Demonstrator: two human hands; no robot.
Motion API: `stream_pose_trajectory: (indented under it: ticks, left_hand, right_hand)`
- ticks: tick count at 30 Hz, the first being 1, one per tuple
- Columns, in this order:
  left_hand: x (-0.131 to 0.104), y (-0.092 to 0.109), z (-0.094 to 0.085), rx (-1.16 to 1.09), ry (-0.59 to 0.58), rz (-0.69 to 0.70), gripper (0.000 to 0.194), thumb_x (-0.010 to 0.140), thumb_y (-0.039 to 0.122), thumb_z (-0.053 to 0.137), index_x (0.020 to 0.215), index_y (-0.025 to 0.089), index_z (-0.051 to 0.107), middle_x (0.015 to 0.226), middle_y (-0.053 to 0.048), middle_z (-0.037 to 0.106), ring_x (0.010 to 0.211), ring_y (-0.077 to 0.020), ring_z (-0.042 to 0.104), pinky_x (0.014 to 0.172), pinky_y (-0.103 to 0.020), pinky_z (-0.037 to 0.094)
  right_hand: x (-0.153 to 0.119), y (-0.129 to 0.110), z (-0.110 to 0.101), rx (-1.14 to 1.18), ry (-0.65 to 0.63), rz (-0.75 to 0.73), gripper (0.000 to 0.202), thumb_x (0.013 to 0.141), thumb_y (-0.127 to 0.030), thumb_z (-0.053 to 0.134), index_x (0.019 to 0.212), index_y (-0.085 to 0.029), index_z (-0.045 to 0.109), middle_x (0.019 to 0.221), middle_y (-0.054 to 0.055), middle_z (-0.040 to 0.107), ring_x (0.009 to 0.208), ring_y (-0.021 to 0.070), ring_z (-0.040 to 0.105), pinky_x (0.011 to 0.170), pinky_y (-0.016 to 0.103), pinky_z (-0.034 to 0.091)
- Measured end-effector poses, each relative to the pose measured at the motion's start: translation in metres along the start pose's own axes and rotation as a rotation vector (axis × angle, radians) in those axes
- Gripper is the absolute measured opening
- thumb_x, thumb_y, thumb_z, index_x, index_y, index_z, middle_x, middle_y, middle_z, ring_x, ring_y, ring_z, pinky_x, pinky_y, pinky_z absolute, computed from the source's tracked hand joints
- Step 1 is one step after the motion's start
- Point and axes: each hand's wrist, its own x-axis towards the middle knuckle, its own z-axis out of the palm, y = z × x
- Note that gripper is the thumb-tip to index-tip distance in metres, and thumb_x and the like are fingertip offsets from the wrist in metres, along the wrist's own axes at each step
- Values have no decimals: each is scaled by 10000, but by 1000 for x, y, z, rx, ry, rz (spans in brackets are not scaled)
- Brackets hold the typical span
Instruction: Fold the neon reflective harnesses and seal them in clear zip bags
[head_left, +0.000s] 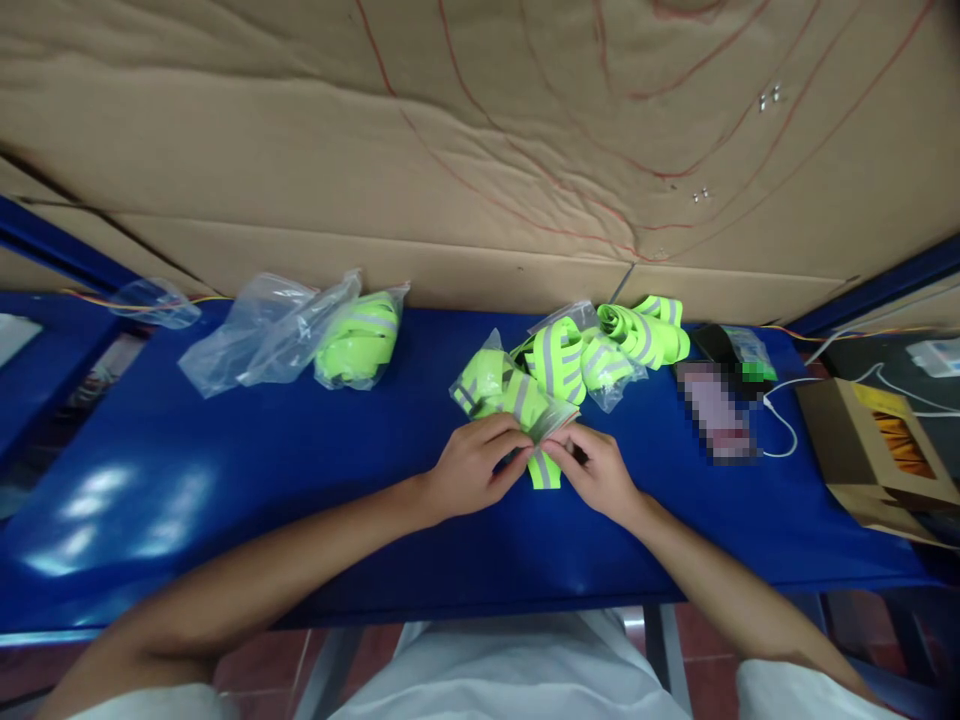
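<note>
My left hand (474,468) and my right hand (604,478) meet at the middle of the blue table. Both pinch the opening edge of a clear plastic bag (491,362). Inside it lies a neon yellow reflective strap (525,398) with a grey stripe. A neon strap end (546,474) shows below my fingertips; whether it belongs to the bagged strap I cannot tell. Just behind, a looped reflective strap (556,358) rests beside another bagged one (606,362) and a further rolled strap (651,332).
To the left sit a filled bag of neon strap (364,340) and flat clear bags (262,335). A blurred-out phone-like object (716,412), a white cable (791,430) and an open cardboard box (855,440) are on the right. A cardboard-covered panel (360,190) rises behind the table (315,450).
</note>
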Motion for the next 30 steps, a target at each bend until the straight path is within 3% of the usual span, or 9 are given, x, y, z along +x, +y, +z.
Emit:
stream_pose_trajectory:
  ticks: [9,15,21,25,30]
  left_hand:
    - [2,0,-4,2,-14,17,86,1008,186,560,980,175,641,872,-44,637,760,-142,611,692,-256,489]
    - [-2,3,1,175,34,36,195,972,344,683,864,187,644,813,-19,648,732,-144,627,681,-263,499]
    - [2,10,-5,18,-79,-175,135,1009,259,638,903,189,686,867,-15,681,794,-129,670,724,-239,509]
    - [3,15,-9,79,-86,-141,122,961,272,694,881,182,684,834,-2,659,752,-131,657,687,-249,487]
    - [6,15,-18,3,-239,-180,181,937,368,764,942,193,716,899,6,688,785,-134,680,689,-250,484]
  right_hand:
    - [0,0,7,84,-23,134,246,1026,-390,586,867,-204,570,645,-57,477,566,103,457,534,234,382]
    - [0,-7,5,6,-28,56,201,976,-227,558,777,-201,569,648,-45,480,578,105,446,567,247,359]
    - [0,-11,2,-109,-39,-72,187,899,-130,549,731,-209,529,686,-21,484,639,128,457,622,271,345]
    - [-1,-11,1,-133,-93,-113,165,957,-161,546,806,-212,593,730,-8,569,642,126,521,624,258,384]
    - [-2,-10,1,-150,-122,-134,187,1009,-191,532,846,-215,622,742,-5,650,645,119,591,636,240,427]
